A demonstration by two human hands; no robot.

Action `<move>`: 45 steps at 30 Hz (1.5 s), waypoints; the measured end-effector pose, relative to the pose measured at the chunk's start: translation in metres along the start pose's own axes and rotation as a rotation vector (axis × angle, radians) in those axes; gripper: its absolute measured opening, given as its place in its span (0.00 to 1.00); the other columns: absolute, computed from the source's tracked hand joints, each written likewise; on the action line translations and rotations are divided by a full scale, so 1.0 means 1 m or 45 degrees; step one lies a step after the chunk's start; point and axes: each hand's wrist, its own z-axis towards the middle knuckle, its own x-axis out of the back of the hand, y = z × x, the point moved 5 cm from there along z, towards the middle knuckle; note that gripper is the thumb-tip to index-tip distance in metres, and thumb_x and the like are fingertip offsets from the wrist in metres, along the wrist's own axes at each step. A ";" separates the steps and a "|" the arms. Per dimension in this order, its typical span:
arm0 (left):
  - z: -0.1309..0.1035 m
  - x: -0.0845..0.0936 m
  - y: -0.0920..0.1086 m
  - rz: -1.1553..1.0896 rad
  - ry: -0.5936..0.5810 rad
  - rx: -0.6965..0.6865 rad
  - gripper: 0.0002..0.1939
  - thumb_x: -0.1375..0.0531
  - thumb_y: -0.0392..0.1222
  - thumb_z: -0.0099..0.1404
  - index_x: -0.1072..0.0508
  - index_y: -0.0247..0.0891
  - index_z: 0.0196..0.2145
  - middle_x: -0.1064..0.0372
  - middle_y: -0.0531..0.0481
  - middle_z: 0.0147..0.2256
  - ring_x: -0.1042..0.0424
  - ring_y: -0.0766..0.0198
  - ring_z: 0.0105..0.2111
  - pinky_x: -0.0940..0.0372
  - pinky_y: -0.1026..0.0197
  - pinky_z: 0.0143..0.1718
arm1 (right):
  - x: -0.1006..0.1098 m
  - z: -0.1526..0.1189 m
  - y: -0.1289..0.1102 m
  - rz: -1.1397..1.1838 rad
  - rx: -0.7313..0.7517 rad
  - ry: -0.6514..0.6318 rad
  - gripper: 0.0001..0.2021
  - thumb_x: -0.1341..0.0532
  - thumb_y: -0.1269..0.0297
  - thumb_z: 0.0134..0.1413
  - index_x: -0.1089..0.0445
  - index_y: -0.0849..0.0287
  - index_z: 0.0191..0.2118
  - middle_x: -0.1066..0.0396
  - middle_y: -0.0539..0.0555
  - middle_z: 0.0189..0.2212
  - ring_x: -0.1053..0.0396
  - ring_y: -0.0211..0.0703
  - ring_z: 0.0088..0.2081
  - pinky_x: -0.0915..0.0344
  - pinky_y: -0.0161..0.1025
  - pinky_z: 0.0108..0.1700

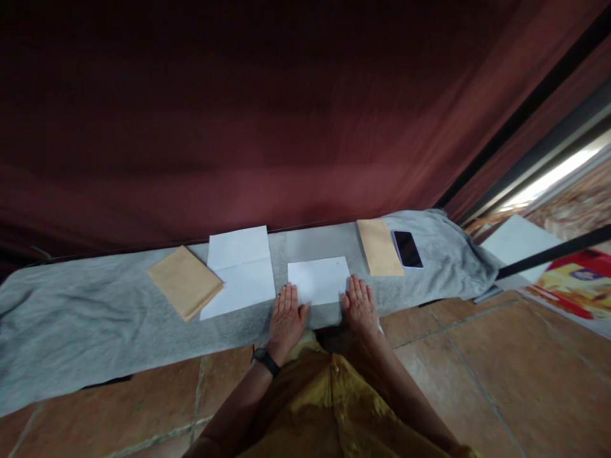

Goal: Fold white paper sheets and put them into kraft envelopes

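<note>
A folded white sheet of paper (319,280) lies directly before me on a bench draped in grey cloth. My left hand (287,315) rests flat at its lower left corner, fingers stretched out and pointing away from me. At its lower right corner, my right hand (359,306) lies flat too, fingertips at the paper's edge. Neither hand grips anything. To the left, a larger white sheet with a crease (241,273) lies unfolded. Brown envelopes (185,283) overlap that sheet's left side. Another brown envelope stack (380,248) sits to the right of the folded sheet.
A phone (407,249) with a dark screen lies right of the envelopes. The grey cloth (95,312) covers the long, narrow bench. Behind it hangs a dark red curtain (286,140). A red and yellow printed package (580,283) is at the far right, above the tiled floor (477,369).
</note>
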 end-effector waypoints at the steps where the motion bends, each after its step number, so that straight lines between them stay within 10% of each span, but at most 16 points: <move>1: -0.001 0.002 0.003 0.002 0.006 0.002 0.32 0.55 0.47 0.74 0.49 0.25 0.69 0.49 0.31 0.68 0.54 0.48 0.70 0.50 0.42 0.68 | 0.000 0.000 -0.001 0.001 -0.005 0.006 0.29 0.56 0.56 0.71 0.47 0.67 0.70 0.45 0.66 0.68 0.49 0.59 0.69 0.52 0.60 0.67; 11: -0.013 -0.008 0.068 -0.047 -0.103 -0.307 0.35 0.49 0.48 0.71 0.52 0.33 0.70 0.51 0.39 0.69 0.53 0.52 0.70 0.52 0.43 0.69 | 0.005 0.000 -0.001 -0.012 -0.007 0.018 0.28 0.55 0.58 0.70 0.47 0.66 0.70 0.44 0.67 0.67 0.49 0.58 0.69 0.52 0.60 0.67; 23: -0.016 -0.020 0.059 0.010 -0.171 -0.341 0.35 0.51 0.34 0.68 0.52 0.33 0.71 0.52 0.40 0.70 0.54 0.57 0.70 0.54 0.48 0.70 | -0.004 -0.014 -0.081 0.168 0.428 -0.267 0.26 0.55 0.58 0.72 0.49 0.59 0.71 0.44 0.59 0.68 0.48 0.49 0.69 0.50 0.54 0.69; 45: -0.039 0.006 0.013 0.128 -0.092 -0.146 0.37 0.51 0.54 0.73 0.52 0.25 0.70 0.52 0.32 0.69 0.55 0.49 0.70 0.52 0.43 0.69 | 0.005 -0.024 -0.022 -0.066 0.221 -0.081 0.31 0.53 0.56 0.72 0.58 0.65 0.73 0.52 0.65 0.70 0.52 0.54 0.71 0.48 0.56 0.68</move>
